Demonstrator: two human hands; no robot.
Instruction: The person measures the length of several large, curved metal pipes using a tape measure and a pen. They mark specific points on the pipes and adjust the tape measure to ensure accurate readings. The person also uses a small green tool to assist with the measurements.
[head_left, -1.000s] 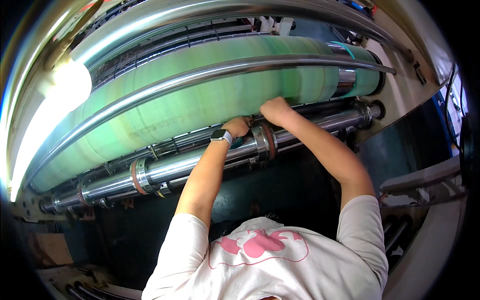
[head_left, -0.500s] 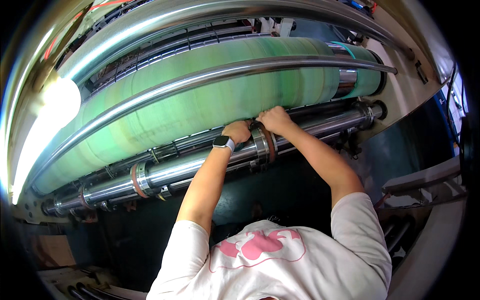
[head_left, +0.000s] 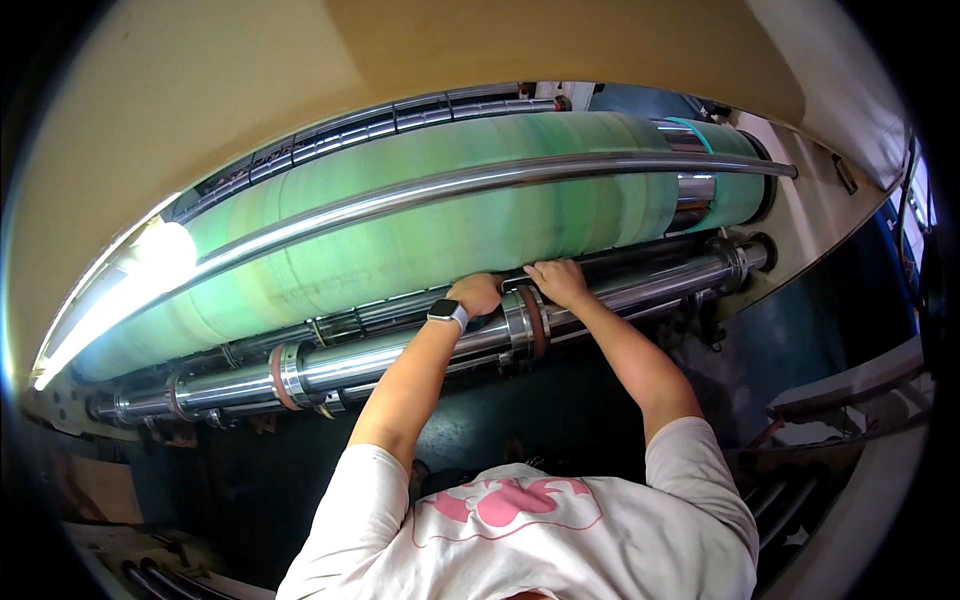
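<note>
Along the shaft (head_left: 395, 358) below the green roller (head_left: 400, 240), head view: L hand (head_left: 476, 293) is resting just L of the metal ring (head_left: 515, 318), fingers curled in, tips hidden. R hand (head_left: 560, 281) is resting by the ring's far edge, fingers part-bent. Can't tell what, if anything, either's gripping; a small dark piece (head_left: 514, 284) is showing b/w them. Ring is sitting around the shaft, w/ a brown band (head_left: 538, 325) on its R. Work there's prob. ongoing; can't tell what's done or left.
</note>
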